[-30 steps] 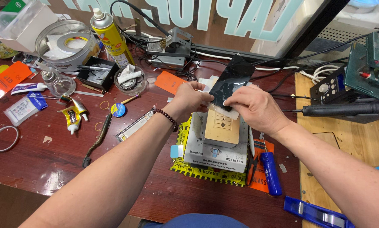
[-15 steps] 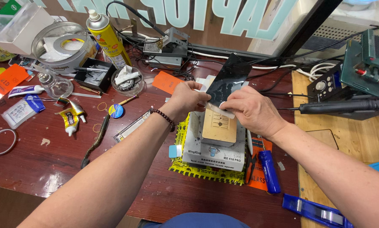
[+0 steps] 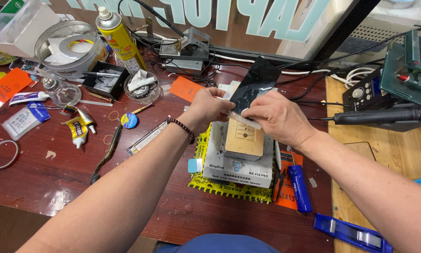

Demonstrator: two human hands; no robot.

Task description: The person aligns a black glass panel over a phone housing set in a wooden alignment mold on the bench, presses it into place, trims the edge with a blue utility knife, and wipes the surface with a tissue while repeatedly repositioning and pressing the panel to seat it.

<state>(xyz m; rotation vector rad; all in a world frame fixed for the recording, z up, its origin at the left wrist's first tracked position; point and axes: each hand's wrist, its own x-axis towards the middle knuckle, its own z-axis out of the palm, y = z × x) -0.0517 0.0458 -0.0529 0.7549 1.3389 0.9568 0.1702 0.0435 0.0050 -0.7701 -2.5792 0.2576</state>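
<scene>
Both your hands grip a black panel (image 3: pixel 259 80) above the heating block (image 3: pixel 244 137): your left hand (image 3: pixel 206 107) pinches its near-left edge, while your right hand (image 3: pixel 277 117) presses a small white pad (image 3: pixel 246 115) against its lower end. The panel tilts up and away from your fingers, its far end rising toward the cables behind the block. Your wrists meet just above the block's tan top plate, which sits on a grey base over a yellow mat (image 3: pixel 229 187). A beaded bracelet (image 3: pixel 182 129) circles your left wrist. Right of the block lie a blue screwdriver (image 3: pixel 298 187) and, farther off, a black hot-air wand (image 3: pixel 384 115). Left of the block lie a blue tape roll (image 3: pixel 129 120) and glue tubes (image 3: pixel 78 131); a yellow spray can (image 3: pixel 118 37) stands behind and well to the left.
</scene>
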